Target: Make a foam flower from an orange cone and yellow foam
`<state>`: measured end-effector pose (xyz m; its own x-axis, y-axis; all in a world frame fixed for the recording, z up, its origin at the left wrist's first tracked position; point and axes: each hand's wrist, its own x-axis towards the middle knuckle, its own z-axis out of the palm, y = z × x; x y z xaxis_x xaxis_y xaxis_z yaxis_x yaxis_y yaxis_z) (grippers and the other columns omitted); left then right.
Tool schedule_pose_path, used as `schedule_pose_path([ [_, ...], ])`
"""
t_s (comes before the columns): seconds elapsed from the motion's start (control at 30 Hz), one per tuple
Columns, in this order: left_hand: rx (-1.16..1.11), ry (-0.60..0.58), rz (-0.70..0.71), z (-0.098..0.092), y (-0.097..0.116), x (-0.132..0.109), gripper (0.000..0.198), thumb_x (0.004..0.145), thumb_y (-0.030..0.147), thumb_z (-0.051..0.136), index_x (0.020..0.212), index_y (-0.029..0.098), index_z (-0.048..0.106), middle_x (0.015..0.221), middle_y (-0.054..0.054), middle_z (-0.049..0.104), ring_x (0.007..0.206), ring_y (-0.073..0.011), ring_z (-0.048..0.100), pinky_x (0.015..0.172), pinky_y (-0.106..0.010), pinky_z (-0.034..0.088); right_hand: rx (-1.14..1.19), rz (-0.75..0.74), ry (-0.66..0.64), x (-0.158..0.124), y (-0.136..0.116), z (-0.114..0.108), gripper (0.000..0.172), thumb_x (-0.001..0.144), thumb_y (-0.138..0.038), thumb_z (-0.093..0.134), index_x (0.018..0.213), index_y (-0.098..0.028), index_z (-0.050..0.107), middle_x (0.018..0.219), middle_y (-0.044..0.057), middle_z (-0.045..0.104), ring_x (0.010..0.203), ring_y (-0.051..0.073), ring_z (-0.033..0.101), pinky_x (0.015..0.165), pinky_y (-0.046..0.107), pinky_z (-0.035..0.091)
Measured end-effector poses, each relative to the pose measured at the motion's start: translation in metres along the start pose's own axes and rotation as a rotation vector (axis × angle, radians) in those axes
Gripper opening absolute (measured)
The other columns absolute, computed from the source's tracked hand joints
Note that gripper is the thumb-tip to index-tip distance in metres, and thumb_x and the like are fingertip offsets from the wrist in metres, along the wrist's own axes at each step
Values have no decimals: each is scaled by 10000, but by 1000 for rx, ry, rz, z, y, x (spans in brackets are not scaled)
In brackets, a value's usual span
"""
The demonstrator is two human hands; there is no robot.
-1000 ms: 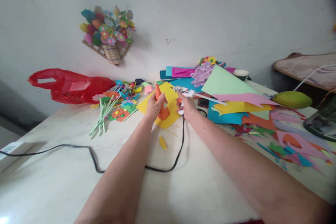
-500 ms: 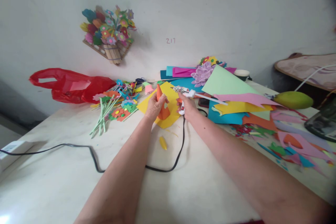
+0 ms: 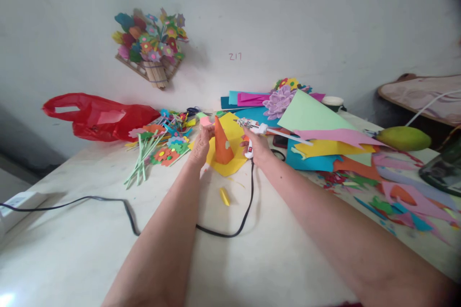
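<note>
An orange cone (image 3: pixel 223 146) stands upright on a yellow sheet (image 3: pixel 236 165) in the middle of the table, with a small pale patch on its side. Just left of the cone, my left hand (image 3: pixel 202 146) is open and apart from it, fingers pointing up and away from me. My right hand (image 3: pixel 260 147) grips a white hot glue gun (image 3: pixel 258 128) by its handle. The gun's nozzle points left toward the cone, and a white glue stick (image 3: pixel 288 135) sticks out of its back. A small yellow scrap (image 3: pixel 224 196) lies in front of the sheet.
A black cord (image 3: pixel 230 236) loops across the table from the gun toward a power strip (image 3: pixel 21 204). Left are a red plastic bag (image 3: pixel 104 117) and foam flowers (image 3: pixel 163 155) with pale green strips (image 3: pixel 141 163). Coloured sheets (image 3: pixel 306 115) and scraps (image 3: pixel 399 208) cover the right side.
My left hand has let go of the orange cone and moved slightly left, leaving it standing on the yellow sheet. The right hand and glue gun have stayed nearly still.
</note>
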<state>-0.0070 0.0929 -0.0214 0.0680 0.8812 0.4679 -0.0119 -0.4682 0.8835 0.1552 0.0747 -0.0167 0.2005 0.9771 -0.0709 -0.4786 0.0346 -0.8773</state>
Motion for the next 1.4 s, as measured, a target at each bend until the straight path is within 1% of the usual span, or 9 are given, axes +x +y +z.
schedule_pose_path([
  [0.13, 27, 105, -82, -10, -3, 3, 714, 757, 749, 206, 918, 174, 598, 942, -100, 673, 904, -208, 626, 853, -351, 445, -45, 29, -10, 0, -1, 1, 264, 718, -353, 683, 698, -152, 513, 526, -32, 550, 315, 80, 474, 245, 187, 347],
  [0.3, -59, 298, -157, -16, 3, 9, 775, 733, 770, 83, 831, 180, 575, 842, -98, 667, 738, -169, 636, 662, -298, 482, -45, -33, 17, -3, -9, 2, 250, 704, -345, 690, 716, -157, 525, 519, -41, 556, 316, 71, 477, 246, 174, 344],
  [0.5, -92, 539, -107, -23, 31, 17, 615, 725, 750, 287, 680, 188, 529, 623, -41, 597, 511, -108, 557, 427, -217, 373, -34, -120, 17, -9, -29, 6, 304, 717, -449, 656, 701, -180, 516, 456, -42, 537, 299, 75, 457, 269, 181, 352],
  [0.8, -72, 493, -134, -14, 48, 15, 407, 702, 588, 502, 603, 195, 469, 526, 9, 507, 408, -77, 427, 369, -215, 228, -101, -203, -37, -24, -38, 19, 333, 707, -485, 649, 681, -166, 557, 470, -17, 570, 281, 69, 450, 277, 185, 323],
  [0.93, 2, 481, -156, -11, 40, 15, 418, 697, 605, 507, 665, 190, 544, 702, -41, 619, 629, -132, 571, 475, -226, 365, -96, -207, -39, -23, -35, 19, 328, 701, -470, 660, 667, -159, 564, 468, -12, 571, 281, 71, 453, 264, 186, 304],
  [1.03, 39, 475, -118, -10, 35, 17, 502, 734, 666, 420, 761, 202, 607, 971, -74, 657, 972, -203, 578, 747, -312, 452, -96, -215, -36, -21, -33, 17, 337, 699, -482, 658, 673, -158, 565, 475, -17, 570, 287, 68, 456, 268, 181, 310],
  [1.17, -11, 402, -138, -7, 38, 16, 612, 761, 723, 282, 953, 259, 632, 1221, -53, 578, 1251, -251, 401, 996, -438, 319, -103, -212, -59, -21, -33, 17, 350, 685, -497, 657, 696, -158, 573, 510, -16, 580, 304, 69, 471, 291, 184, 339],
  [1.3, -57, 341, -153, -4, 45, 12, 656, 777, 727, 186, 1059, 302, 598, 1290, -37, 533, 1310, -244, 325, 1044, -497, 232, -57, -235, -129, -26, -35, 20, 346, 683, -492, 653, 755, -162, 579, 644, 9, 628, 374, 81, 534, 320, 186, 367],
  [1.4, -47, 334, -151, -6, 45, 13, 593, 791, 683, 268, 1046, 269, 606, 1238, -62, 572, 1288, -242, 365, 1043, -487, 234, -39, -231, -161, -28, -36, 23, 343, 688, -494, 644, 790, -172, 578, 742, 23, 651, 390, 91, 556, 319, 191, 370],
])
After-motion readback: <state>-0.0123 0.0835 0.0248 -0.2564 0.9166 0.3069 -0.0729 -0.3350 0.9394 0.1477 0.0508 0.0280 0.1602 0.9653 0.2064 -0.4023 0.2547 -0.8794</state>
